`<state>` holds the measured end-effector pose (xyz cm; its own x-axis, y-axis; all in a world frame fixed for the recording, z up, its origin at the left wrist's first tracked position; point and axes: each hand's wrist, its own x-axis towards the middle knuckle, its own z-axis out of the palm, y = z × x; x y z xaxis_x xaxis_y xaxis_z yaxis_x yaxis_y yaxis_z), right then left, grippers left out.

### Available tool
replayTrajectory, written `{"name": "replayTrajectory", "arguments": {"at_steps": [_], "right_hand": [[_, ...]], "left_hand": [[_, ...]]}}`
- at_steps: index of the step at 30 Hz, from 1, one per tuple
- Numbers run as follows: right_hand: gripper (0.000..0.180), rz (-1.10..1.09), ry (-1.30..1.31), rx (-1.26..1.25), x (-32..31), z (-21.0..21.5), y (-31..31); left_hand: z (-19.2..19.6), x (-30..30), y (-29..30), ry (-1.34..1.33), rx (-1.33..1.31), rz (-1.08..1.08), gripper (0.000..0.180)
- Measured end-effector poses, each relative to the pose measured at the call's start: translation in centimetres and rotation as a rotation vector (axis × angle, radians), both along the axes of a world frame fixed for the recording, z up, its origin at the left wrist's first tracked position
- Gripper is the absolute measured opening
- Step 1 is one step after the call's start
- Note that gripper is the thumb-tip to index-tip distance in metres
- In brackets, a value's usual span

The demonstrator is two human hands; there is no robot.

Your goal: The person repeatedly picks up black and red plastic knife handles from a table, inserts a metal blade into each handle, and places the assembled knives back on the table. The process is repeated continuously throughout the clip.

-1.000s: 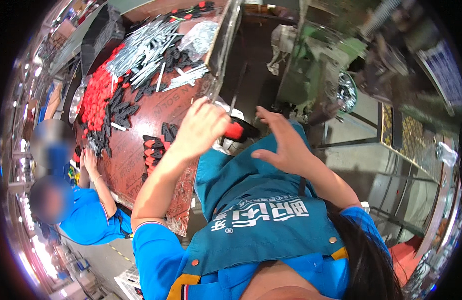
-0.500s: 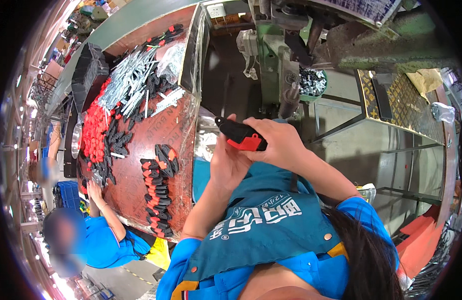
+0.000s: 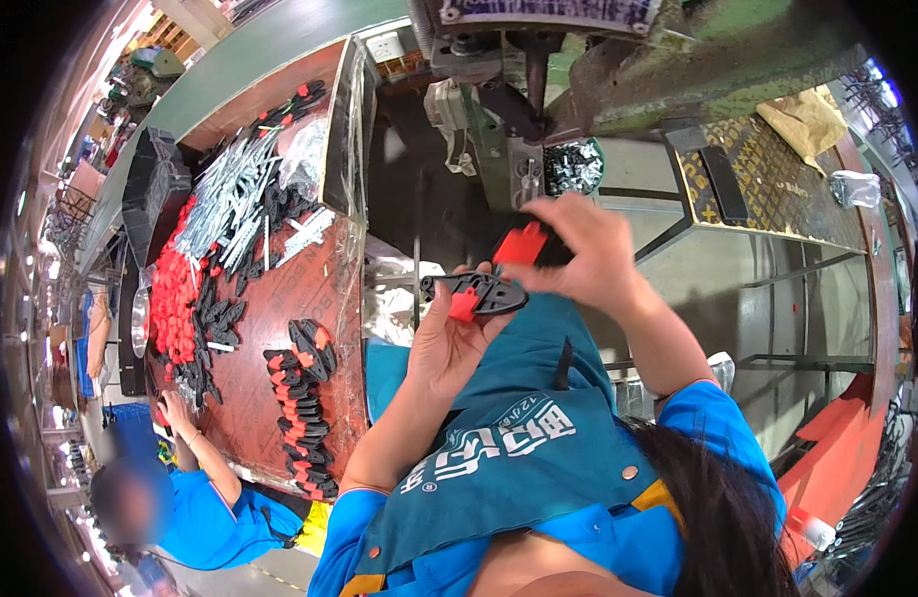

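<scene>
Head view: left hand (image 3: 449, 343) cradling black-red handle piece (image 3: 476, 295) from below; right hand (image 3: 583, 249) pinching red-black part (image 3: 527, 244) shut, lining it up w/ first.

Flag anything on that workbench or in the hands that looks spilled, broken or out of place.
Nothing stands out. The left hand holds a black-and-red part, the right hand a red-and-black piece. On the brown workbench, metal pieces and red parts lie in loose heaps, and finished parts form a rough row.

single head-worn fisheye view, looking steeply down, close over the hands
</scene>
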<state>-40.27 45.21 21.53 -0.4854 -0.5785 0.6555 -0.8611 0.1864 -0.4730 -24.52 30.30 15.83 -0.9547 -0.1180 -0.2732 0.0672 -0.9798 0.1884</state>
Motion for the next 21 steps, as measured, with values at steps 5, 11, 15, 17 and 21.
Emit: {"name": "replayTrajectory", "arguments": {"at_steps": [5, 11, 15, 17, 21], "right_hand": [[0.050, -0.113, 0.214, -0.099, -3.5, 3.6, -0.1], [0.041, -0.164, 0.196, 0.036, -4.5, 3.2, -2.2], [0.038, -0.188, 0.108, 0.024, -4.0, 3.3, -2.0], [0.038, -0.193, 0.040, 0.091, -3.9, 3.5, -1.6], [0.047, -0.141, -0.065, 0.183, -3.3, 3.7, -1.7]], "left_hand": [[0.1, 0.1, -0.4, -0.028, 0.018, 0.012, 0.035], [0.1, 0.6, -0.9, -0.025, 0.003, 0.003, 0.032], [0.5, 1.0, -1.3, -0.032, -0.039, 0.024, 0.030], [0.2, 1.0, -1.4, -0.040, -0.018, 0.044, 0.028], [-0.3, 0.7, -1.7, -0.016, 0.006, 0.013, 0.029]]}}
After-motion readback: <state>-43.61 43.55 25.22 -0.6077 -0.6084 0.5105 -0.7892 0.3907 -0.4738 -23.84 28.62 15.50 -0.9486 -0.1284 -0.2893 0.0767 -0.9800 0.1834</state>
